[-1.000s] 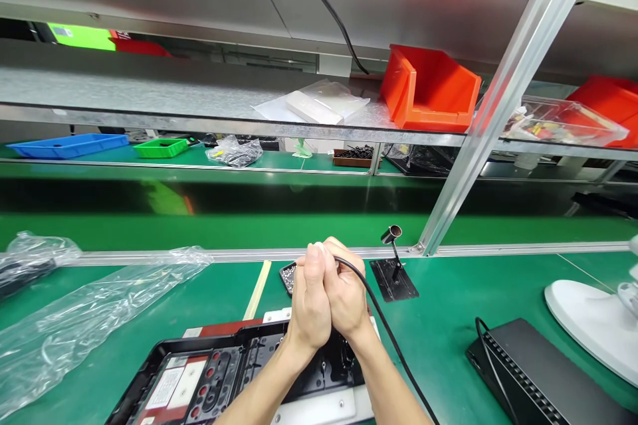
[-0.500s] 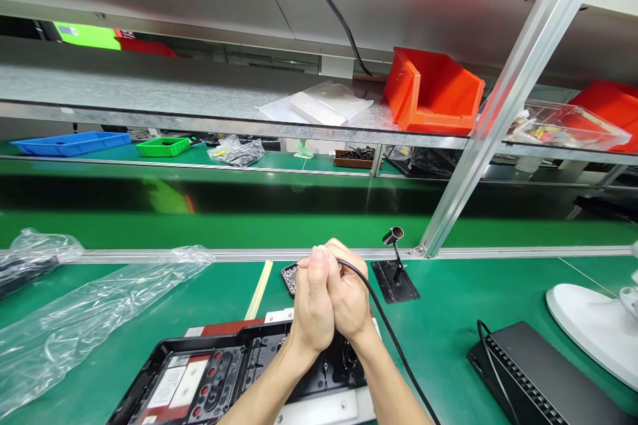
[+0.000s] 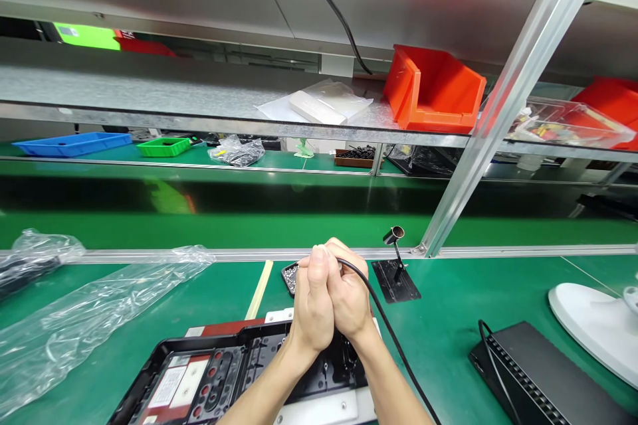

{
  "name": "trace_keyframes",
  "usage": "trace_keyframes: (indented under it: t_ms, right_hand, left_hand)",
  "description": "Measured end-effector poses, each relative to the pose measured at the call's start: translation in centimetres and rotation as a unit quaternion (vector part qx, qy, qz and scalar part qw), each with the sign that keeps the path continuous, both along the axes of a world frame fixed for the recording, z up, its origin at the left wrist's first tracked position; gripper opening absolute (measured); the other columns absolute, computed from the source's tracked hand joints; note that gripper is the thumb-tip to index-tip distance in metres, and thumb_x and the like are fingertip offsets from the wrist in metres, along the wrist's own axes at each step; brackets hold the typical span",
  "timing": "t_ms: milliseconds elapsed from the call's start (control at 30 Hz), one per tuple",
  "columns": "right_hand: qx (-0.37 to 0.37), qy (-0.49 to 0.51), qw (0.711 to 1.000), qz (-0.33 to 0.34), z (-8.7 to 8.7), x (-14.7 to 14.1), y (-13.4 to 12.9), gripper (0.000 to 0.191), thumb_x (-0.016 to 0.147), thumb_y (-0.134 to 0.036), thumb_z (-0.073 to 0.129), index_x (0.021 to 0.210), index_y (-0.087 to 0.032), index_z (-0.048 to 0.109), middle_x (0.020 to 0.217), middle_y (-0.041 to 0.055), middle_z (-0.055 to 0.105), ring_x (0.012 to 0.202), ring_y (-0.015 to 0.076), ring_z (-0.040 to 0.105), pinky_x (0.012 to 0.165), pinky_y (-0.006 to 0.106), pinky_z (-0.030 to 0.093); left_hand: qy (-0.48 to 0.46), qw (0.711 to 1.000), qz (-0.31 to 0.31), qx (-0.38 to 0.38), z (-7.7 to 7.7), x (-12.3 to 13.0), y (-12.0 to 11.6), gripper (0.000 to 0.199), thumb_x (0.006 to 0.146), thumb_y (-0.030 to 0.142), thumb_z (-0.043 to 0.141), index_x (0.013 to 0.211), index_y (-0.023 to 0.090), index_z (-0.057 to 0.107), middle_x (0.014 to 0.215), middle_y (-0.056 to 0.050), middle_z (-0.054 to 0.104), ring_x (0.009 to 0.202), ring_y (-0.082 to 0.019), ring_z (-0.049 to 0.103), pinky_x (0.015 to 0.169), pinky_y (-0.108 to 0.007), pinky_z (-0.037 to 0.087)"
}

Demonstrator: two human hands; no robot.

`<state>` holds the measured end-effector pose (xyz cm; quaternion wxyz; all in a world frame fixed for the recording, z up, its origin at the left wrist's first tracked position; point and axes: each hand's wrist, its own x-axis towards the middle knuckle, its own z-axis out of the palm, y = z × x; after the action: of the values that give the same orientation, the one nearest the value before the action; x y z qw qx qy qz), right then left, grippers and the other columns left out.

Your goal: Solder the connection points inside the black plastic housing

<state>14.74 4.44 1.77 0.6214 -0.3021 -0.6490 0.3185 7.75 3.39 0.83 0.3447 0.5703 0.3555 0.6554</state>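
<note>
My left hand (image 3: 315, 302) and my right hand (image 3: 349, 292) are pressed together, fingers curled and thumbs side by side. A black cable (image 3: 389, 322) comes out at the top of my right hand and runs down to the lower right. Both hands close round its end, and whatever sits at that end is hidden inside them. Below lies an open black plastic housing (image 3: 164, 348) on a red-brown and white fixture (image 3: 319, 410); my forearms cover part of it. Just behind my left hand is a small black tray (image 3: 289, 277) of tiny metal parts, partly covered.
A black stand with a metal cup (image 3: 396, 285) is right of my hands. Clear plastic wrap (image 3: 109, 309) lies left, a black device (image 3: 538, 372) and a white round base (image 3: 593, 325) right. A metal post (image 3: 503, 113) and a shelf with an orange bin (image 3: 433, 93) stand ahead.
</note>
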Motion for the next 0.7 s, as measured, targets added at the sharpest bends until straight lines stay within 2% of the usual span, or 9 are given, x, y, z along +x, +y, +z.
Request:
trace_keyframes:
  t_ms: [367,700]
  right_hand:
    - [-0.005,-0.005,1.000,0.001,0.09,0.16,0.07,0.044,0.103,-0.044,0.049,0.069,-0.018,0.062,0.072,0.0009,0.050,0.070,0.0135,0.048,0.067,0.030,0.040]
    - [-0.007,-0.006,1.000,0.002,-0.03,0.14,-0.06,0.045,0.102,-0.045,0.049,0.069,-0.018,0.064,0.071,0.0012,0.050,0.069,0.0136,0.046,0.067,0.030,0.041]
  left_hand:
    - [-0.005,1.000,0.016,-0.010,-0.31,-0.07,0.03,0.052,0.107,0.054,0.036,0.067,0.021,0.037,0.066,0.001,0.041,0.062,-0.015,0.039,0.059,-0.029,0.038]
    - [-0.009,1.000,0.010,-0.014,-0.36,-0.04,0.00,0.051,0.108,0.052,0.037,0.068,0.021,0.039,0.067,0.001,0.041,0.062,-0.015,0.038,0.059,-0.029,0.037]
